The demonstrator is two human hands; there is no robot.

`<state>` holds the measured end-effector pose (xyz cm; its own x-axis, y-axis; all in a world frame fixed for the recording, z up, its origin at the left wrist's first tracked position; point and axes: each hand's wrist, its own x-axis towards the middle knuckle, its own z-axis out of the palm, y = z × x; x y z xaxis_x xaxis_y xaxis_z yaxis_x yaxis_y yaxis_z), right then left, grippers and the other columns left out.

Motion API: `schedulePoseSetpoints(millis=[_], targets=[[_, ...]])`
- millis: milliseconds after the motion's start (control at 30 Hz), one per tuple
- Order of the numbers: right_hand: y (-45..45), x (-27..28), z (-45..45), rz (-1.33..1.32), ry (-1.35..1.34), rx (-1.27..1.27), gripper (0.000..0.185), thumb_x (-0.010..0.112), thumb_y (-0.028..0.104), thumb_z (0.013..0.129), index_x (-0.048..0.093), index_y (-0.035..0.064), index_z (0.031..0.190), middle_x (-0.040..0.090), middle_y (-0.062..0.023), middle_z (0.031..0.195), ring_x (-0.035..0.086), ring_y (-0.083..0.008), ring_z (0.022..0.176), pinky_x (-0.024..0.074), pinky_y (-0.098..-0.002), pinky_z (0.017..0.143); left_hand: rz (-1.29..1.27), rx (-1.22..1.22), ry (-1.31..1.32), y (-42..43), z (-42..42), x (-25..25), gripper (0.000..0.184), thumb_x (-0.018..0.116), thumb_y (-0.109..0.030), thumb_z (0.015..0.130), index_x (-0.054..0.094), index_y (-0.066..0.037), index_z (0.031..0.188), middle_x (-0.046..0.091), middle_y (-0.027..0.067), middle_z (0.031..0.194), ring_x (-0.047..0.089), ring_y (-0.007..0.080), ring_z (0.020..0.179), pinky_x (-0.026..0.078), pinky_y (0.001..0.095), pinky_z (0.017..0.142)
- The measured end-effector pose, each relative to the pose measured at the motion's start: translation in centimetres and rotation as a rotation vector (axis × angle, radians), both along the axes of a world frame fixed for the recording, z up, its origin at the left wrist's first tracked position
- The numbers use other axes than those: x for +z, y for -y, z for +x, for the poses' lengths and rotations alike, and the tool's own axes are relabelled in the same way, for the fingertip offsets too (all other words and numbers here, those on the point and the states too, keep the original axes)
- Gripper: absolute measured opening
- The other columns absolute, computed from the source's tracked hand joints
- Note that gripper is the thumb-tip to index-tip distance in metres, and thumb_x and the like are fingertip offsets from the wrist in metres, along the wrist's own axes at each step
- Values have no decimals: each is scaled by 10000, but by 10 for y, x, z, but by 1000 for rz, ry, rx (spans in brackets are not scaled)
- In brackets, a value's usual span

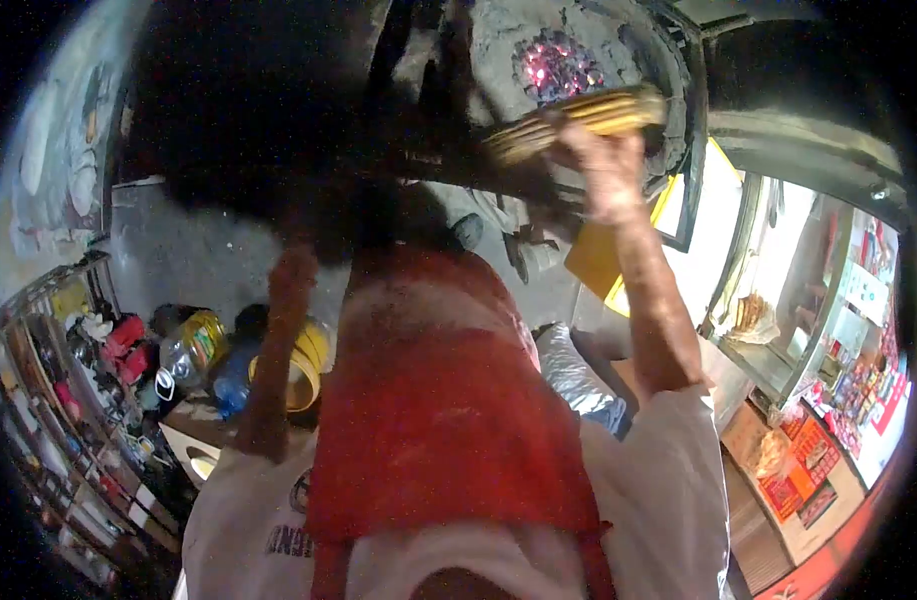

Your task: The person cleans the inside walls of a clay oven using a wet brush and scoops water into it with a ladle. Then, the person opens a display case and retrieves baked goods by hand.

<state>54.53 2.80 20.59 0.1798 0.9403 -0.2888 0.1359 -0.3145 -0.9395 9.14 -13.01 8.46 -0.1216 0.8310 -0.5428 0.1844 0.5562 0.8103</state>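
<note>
My right hand (603,165) is closed round a flat, yellowish-brown ribbed thing (618,112), perhaps a brush or fan, blurred by motion. It is held out sideways just on the near side of glowing coals (556,68), which lie in a grey, ash-coated hearth (493,55). My left hand (296,265) hangs low at the left in deep shadow, beside the red apron (448,430). Its fingers are too dark to make out, and so is anything they hold.
A yellow bucket (303,375), plastic bottles (193,345) and a rack (63,400) with various items stand at the left. A silvery bag (575,375) lies below my right arm. Cardboard with red printing (803,460) is at the right.
</note>
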Motion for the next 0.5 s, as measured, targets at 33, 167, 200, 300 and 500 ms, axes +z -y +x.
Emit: schedulePoseSetpoints(millis=[33, 167, 200, 300, 500], targets=[[5, -4, -9, -59, 29, 79, 452, 755, 207, 779, 565, -1, 1132, 645, -94, 1020, 644, -188, 898, 560, -321, 761, -1, 5, -5, 25, -4, -24, 306, 612, -238, 898, 604, -66, 1151, 608, -6, 979, 565, 102, 860, 482, 260, 697], [37, -8, 61, -89, -39, 42, 399, 745, 166, 799, 556, 8, 1114, 640, -88, 985, 643, -162, 823, 575, -294, 684, 26, -129, -78, 119, -21, -75, 294, 608, -261, 911, 566, -67, 1127, 589, 4, 924, 564, 91, 778, 477, 243, 609], [40, -18, 108, -129, 50, 137, 334, 728, 157, 822, 576, 9, 1080, 647, -86, 936, 645, -157, 800, 577, -290, 673, 82, -220, -90, 139, -31, -82, 287, 605, -264, 914, 554, -66, 1116, 579, 9, 899, 562, 91, 737, 474, 242, 583], [37, 13, 145, 35, 62, 13, 281, 684, 152, 847, 567, -16, 1040, 631, -77, 895, 633, -163, 782, 545, -308, 629, -495, 314, 751, 176, -76, -123, 248, 605, -251, 914, 544, -92, 1095, 565, 15, 847, 551, 101, 672, 449, 241, 516], [31, 26, 98, -13, -148, -209, 309, 724, 184, 802, 588, 4, 1013, 646, -94, 921, 647, -211, 791, 577, -351, 713, -514, 199, 953, 167, -90, -182, 302, 519, -276, 954, 558, -106, 1201, 581, 47, 868, 530, 204, 695, 450, 357, 604]])
